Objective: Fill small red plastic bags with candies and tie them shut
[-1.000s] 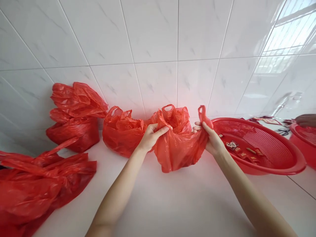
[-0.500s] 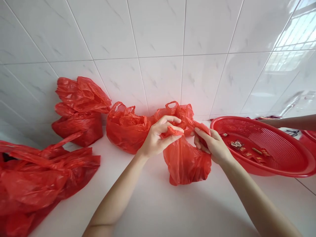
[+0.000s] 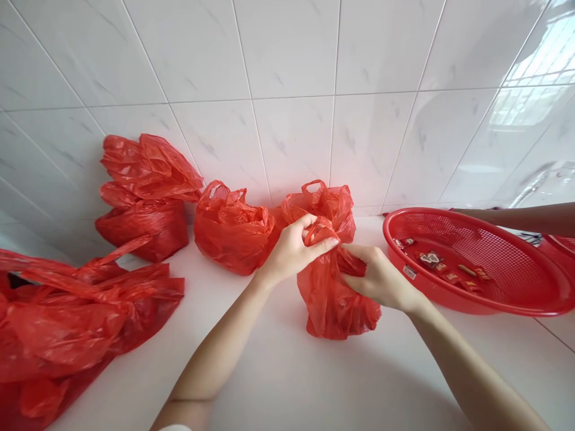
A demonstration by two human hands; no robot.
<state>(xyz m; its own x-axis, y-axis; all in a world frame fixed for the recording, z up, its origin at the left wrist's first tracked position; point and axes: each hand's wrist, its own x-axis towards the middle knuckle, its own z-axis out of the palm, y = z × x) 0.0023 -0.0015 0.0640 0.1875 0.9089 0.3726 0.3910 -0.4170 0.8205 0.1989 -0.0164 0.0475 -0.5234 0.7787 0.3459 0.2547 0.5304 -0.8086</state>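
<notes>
A red plastic bag (image 3: 339, 305) stands on the white surface in front of me, its lower part bulging. My left hand (image 3: 296, 244) pinches the gathered top of this bag between thumb and fingers. Just to the right, my right hand (image 3: 380, 276) has its thumb and fingers closed around the bag's side, below the top. Folds of red plastic hide the fingertips. What the bag contains cannot be seen. Right behind it, near the wall, sits another red bag (image 3: 339, 203) with a handle loop sticking up.
Left of centre is a full red bag (image 3: 229, 239); farther left is a taller red bag (image 3: 144, 221). Loose red bags (image 3: 81, 323) lie at the near left. A red perforated basket (image 3: 480, 257) with small packets stands right. Another person's arm (image 3: 534, 220) reaches behind it.
My left hand has closed more tightly on the bag's top. My right hand has come away from the twisted upper end and moved lower, onto the bag's side.
</notes>
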